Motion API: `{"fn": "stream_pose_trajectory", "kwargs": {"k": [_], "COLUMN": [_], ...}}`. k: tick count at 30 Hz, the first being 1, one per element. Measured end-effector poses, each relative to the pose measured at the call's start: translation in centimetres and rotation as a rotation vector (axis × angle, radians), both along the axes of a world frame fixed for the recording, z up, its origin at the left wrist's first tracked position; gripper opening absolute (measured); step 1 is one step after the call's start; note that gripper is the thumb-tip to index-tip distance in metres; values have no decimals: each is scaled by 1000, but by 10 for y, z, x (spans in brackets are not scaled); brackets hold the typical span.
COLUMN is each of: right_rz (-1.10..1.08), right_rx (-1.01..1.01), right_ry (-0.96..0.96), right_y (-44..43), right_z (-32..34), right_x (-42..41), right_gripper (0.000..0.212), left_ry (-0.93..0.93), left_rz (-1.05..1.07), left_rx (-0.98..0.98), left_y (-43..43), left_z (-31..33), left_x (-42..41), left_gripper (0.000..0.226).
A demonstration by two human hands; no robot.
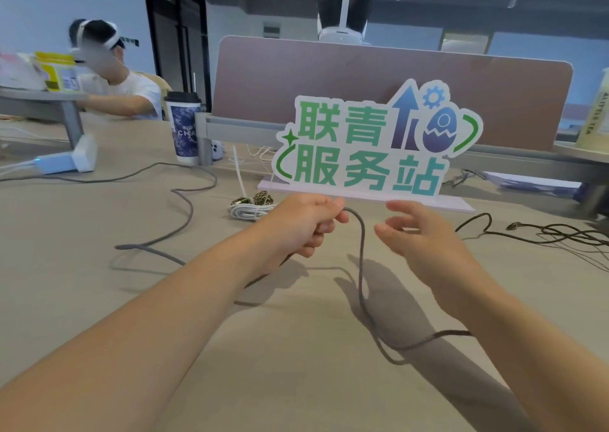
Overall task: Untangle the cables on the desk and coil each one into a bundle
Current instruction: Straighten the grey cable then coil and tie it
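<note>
Fingers [324,225] of your left hand [304,222] are curled shut around the grey cable [362,267], gripping it above the desk [99,300]. Your right hand [425,237] is open, fingers spread and slightly bent, holding nothing, just beside the cable but apart from it.

From your left fist the grey cable arcs right, drops straight down between your hands, loops on the desk under your right forearm. Its other run passes below your left wrist and snakes left across the desk toward the far left edge.

White cable [248,211] lies coiled on the desk just beyond your left hand, next to two patterned bundles [260,197]. Black cable [557,234] sits tangled and loose at the right, well apart from your hands. Sign [372,145] with green characters stands on the desk behind both hands. Cup [184,128] stands at the partition's left end.
</note>
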State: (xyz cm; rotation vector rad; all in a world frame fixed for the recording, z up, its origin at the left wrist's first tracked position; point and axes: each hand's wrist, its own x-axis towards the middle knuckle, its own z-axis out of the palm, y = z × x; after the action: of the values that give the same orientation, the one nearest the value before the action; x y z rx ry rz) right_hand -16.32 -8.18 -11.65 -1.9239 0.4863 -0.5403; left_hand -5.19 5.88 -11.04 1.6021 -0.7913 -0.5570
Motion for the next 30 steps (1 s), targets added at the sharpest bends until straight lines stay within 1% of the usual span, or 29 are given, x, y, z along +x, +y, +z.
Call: {"fn": "stream_pose_trajectory", "kwargs": {"k": [1, 2, 3, 4, 5, 8, 10, 12, 13, 15, 16, 18, 19, 21, 22, 23, 24, 25, 26, 27, 28, 30], "right_rz": [102, 190, 231, 215, 163, -59, -243, -463, -587, -809, -895, -948, -950, -860, -730, -557, -363, -186, -47, 45, 91, 36], "right_rx": [65, 99, 85, 33, -7, -70, -93, -113, -139, -209, -232, -302, -382, -591, -700, -753, -762, -746, -728, -717, -697, -726], "right_ry": [12, 31, 56, 68, 56, 43, 30, 40, 91, 270, 309, 273, 213, -5, -127, -203, -216, -186, -139, -103, -87, -74], "right_y": [1, 4, 7, 8, 7, -10, -42, -85, -104, -131, -135, -127, -116, -87, -68, -46, -26, -7, 7, 14, 16, 4], "right_z": [0, -2, -6, -9, -10, -2, 6, 7, 4, -6, -9, -13, -11, -6, -4, -2, -1, -1, -4, -7, -8, -5], "right_x": [0, 0, 1, 2, 4, 4, 0, -11, -19, -35, -40, -39, -34, -19, -10, -2, 5, 9, 12, 14, 14, 12], "right_gripper": [42, 41, 34, 25, 22, 31, 27, 20, 22, 33, 34, 29, 34, 48, 51, 51, 48, 44, 36, 24, 16, 21], "left_ry": [-21, -56, -98, -138, -175, -334, -411, -492, -536, -600, -620, -640, -646, -658, -664, -670, -671, -672, -675, -677, -677, -665], "left_rz": [-28, -53, -70, -71, -51, 65, 132, 182, 201, 226, 232, 236, 236, 231, 227, 222, 219, 215, 207, 193, 175, 152], "left_rx": [1, 10, 29, 56, 90, 216, 229, 202, 194, 192, 193, 207, 217, 227, 222, 213, 202, 191, 183, 181, 180, 181], "left_y": [-2, -4, -6, -6, -6, 2, 8, 14, 16, 20, 21, 19, 16, 11, 9, 7, 5, 4, 3, 2, 3, 5], "left_z": [-1, -4, -6, -7, -7, -2, 2, 7, 9, 12, 12, 9, 7, 4, 3, 2, 1, 1, 0, 0, 0, 1], "left_x": [-2, -5, -7, -9, -9, -1, 7, 14, 16, 20, 21, 20, 19, 15, 13, 10, 8, 7, 5, 5, 4, 5], "left_gripper": [26, 27, 29, 30, 32, 41, 43, 44, 45, 46, 46, 46, 45, 45, 44, 44, 44, 44, 44, 44, 44, 44]}}
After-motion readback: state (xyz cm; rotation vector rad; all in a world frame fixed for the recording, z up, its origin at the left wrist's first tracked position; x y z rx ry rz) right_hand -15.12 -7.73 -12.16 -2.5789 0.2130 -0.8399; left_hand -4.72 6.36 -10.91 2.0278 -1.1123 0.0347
